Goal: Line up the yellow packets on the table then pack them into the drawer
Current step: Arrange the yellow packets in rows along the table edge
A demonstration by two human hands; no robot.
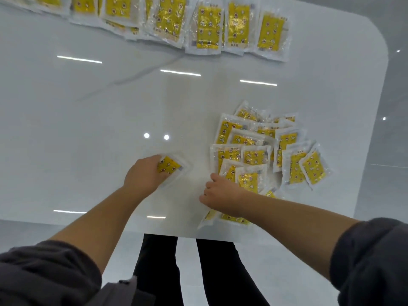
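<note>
A row of yellow packets [207, 27] lies overlapping along the far side of the white table [110, 102]. A loose heap of yellow packets [265, 151] sits at the near right. My left hand [143, 175] grips one yellow packet [171, 166] flat on the table, left of the heap. My right hand [220, 195] rests on the heap's near edge, fingers curled on a packet [248, 182] there. No drawer shows in this view.
The table's rounded right corner [379, 40] and near edge [165, 234] border a pale tiled floor [388, 151]. My legs in dark trousers [198, 272] stand against the near edge.
</note>
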